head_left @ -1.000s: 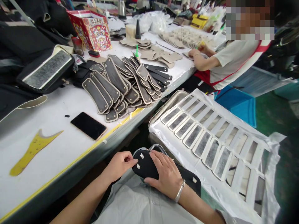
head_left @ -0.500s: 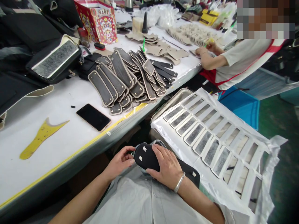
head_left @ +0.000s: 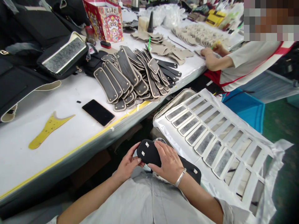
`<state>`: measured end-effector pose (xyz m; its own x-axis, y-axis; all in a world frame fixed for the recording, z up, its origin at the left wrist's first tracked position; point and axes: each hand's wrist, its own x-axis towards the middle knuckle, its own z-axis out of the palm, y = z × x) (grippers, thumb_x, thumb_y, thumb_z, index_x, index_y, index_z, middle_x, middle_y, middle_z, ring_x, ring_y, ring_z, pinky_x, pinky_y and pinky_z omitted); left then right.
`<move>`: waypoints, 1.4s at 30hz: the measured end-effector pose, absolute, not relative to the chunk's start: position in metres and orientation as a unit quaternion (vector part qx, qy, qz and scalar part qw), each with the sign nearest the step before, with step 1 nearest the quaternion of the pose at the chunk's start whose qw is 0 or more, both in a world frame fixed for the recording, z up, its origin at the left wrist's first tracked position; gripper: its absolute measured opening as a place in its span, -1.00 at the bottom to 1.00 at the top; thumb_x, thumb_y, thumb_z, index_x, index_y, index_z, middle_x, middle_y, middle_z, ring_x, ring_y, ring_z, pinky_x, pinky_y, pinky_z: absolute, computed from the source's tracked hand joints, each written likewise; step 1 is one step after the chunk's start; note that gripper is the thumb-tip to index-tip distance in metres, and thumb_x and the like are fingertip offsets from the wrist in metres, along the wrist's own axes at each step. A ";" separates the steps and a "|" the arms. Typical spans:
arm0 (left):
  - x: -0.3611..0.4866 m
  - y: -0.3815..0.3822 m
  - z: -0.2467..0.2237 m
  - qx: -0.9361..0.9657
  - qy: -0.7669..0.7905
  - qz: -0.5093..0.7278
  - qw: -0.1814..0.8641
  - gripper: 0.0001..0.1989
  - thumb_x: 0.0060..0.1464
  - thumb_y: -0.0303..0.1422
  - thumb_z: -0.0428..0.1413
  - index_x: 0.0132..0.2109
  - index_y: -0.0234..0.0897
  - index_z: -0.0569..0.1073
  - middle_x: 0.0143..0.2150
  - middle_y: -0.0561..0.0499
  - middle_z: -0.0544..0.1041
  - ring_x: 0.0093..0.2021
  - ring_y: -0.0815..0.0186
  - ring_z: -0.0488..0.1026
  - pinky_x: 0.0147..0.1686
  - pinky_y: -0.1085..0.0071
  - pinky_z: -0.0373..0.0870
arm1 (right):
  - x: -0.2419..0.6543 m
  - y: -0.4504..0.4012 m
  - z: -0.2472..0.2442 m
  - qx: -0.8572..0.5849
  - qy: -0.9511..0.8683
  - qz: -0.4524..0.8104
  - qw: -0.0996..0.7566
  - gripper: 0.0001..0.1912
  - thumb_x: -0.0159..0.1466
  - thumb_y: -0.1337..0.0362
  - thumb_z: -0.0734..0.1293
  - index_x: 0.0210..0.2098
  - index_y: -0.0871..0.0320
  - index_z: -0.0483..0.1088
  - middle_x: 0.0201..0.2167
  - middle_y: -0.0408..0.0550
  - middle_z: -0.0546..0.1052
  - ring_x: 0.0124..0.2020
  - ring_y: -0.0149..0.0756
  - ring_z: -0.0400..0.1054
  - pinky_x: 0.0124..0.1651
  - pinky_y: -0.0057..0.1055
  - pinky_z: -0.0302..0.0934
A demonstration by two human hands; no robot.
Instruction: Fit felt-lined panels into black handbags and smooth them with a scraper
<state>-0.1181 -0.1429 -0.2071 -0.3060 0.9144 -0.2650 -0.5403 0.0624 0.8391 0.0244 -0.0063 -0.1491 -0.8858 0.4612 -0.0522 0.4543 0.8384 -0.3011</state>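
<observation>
A long black piece with rounded ends and small white patches (head_left: 150, 152) lies across my lap, near the grey shirt front. My left hand (head_left: 129, 161) grips its left end, thumb and fingers at the edge. Over its middle rests my right hand (head_left: 169, 161), a bracelet at the wrist, its fingers and thumb wrapped across the piece. Something pale and shiny shows partly beneath the black piece; most of it is hidden.
On the white table (head_left: 58, 161) are a phone (head_left: 98, 112), a yellow template (head_left: 48, 130), piled grey straps (head_left: 123, 74) and black bags (head_left: 63, 56). At right, a tray (head_left: 161, 119) holds pale-edged strips (head_left: 196, 133). Another person's arm (head_left: 217, 62) is beyond.
My left hand has closed onto the left end of the black piece. The view has shifted slightly, with the table items appearing further right.
</observation>
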 end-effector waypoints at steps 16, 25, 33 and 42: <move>-0.124 -0.136 -0.189 0.171 0.484 0.624 0.589 -0.33 0.07 -0.28 0.12 0.25 -0.30 0.01 -0.38 0.00 0.46 -0.47 0.32 0.43 -0.40 0.38 0.41 | 0.023 -0.007 -0.139 -0.214 -0.966 0.142 -0.023 -0.39 0.19 -0.11 0.25 0.21 -0.27 0.10 0.24 0.04 0.10 0.15 0.05 0.08 0.08 0.00 0.07; -0.140 -0.130 -0.199 0.181 0.430 0.606 0.644 -0.27 0.07 -0.23 0.13 0.30 -0.22 -0.02 -0.42 -0.01 0.48 -0.51 0.33 0.41 -0.46 0.42 0.37 | 0.019 -0.003 -0.141 -0.218 -0.963 0.154 -0.032 -0.43 0.21 -0.11 0.23 0.20 -0.26 0.13 0.24 0.05 0.09 0.15 0.07 0.09 0.07 0.05 0.09; -0.143 -0.127 -0.201 0.225 0.492 0.561 0.626 -0.25 0.11 -0.17 0.09 0.32 -0.27 -0.07 -0.48 -0.01 0.52 -0.52 0.28 0.45 -0.43 0.38 0.41 | 0.020 -0.001 -0.142 -0.225 -0.960 0.162 -0.034 -0.44 0.22 -0.11 0.22 0.19 -0.27 0.14 0.24 0.05 0.08 0.14 0.07 0.10 0.06 0.05 0.10; -0.144 -0.122 -0.199 0.214 0.468 0.574 0.637 -0.19 -0.09 -0.30 0.27 0.26 0.03 0.05 0.15 -0.12 0.27 -0.41 0.37 0.44 -0.43 0.37 0.47 | 0.020 -0.002 -0.144 -0.221 -0.964 0.149 -0.016 -0.45 0.21 -0.08 0.24 0.18 -0.22 0.17 0.22 0.09 0.13 0.11 0.08 0.14 0.02 0.07 0.12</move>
